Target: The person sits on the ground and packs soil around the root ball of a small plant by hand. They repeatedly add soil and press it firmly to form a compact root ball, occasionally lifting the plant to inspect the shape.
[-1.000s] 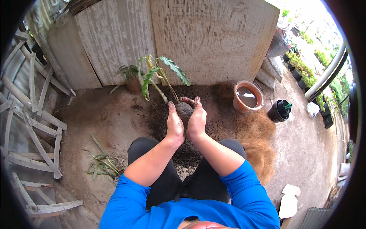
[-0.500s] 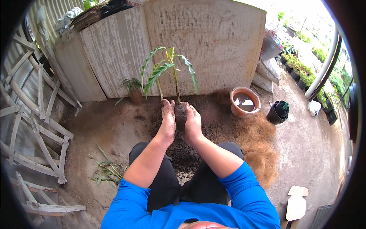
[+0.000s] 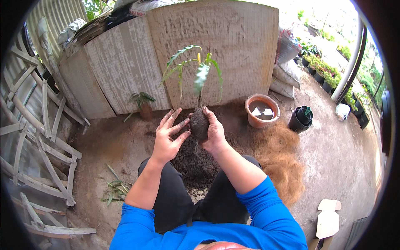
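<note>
A leafy plant (image 3: 201, 76) stands upright above the ground, its stem rising from a dark, rounded ball of soil (image 3: 199, 125). My right hand (image 3: 214, 132) is wrapped round the right side of the soil ball and bears it. To the left, my left hand (image 3: 168, 135) has its soil-stained fingers spread, with the tips beside the ball; whether they touch it I cannot tell. Below both hands, between my knees, lies a heap of loose dark soil (image 3: 196, 166).
Right of the soil are a terracotta pot (image 3: 252, 121) with murky water, nested black pots (image 3: 301, 120) and a mound of brown fibre (image 3: 283, 166). A board wall (image 3: 216, 58) closes the back. A small fern-like plant (image 3: 143, 102) leans there. Cut leaves (image 3: 116, 189) and a wooden frame (image 3: 54, 154) are left.
My left hand has loosened from the soil ball and spread its fingers at its left. The plant has turned, so its leaves point differently. My right hand keeps its hold.
</note>
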A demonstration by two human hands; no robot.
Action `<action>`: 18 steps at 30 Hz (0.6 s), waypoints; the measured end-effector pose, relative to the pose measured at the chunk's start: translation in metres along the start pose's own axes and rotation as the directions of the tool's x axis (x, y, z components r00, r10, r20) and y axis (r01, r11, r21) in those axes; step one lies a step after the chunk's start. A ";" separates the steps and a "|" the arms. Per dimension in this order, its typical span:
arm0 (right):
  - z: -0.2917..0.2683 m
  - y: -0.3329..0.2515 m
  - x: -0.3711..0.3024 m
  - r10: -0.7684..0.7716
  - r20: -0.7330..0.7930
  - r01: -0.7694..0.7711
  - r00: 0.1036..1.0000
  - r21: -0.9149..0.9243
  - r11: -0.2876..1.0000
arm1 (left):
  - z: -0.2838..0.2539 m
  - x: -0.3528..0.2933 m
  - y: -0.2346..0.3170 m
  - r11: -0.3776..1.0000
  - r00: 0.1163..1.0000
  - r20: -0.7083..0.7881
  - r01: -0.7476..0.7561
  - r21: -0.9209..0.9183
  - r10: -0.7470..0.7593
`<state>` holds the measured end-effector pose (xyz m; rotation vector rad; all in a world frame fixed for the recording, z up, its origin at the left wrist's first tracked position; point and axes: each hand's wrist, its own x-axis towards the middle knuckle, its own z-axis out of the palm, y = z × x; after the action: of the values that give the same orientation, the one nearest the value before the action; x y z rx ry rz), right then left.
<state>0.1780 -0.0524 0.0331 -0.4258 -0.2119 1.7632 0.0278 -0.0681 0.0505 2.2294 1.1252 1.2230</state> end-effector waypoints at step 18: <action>-0.014 0.006 0.010 -0.134 0.032 0.136 0.990 -0.042 0.990 | 0.009 0.018 -0.005 0.974 0.989 -0.053 0.126 -0.188 -0.138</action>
<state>0.1763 -0.0449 0.0169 -0.4085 -0.2944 1.6348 0.0384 -0.0507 0.0524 1.9594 1.1162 1.2970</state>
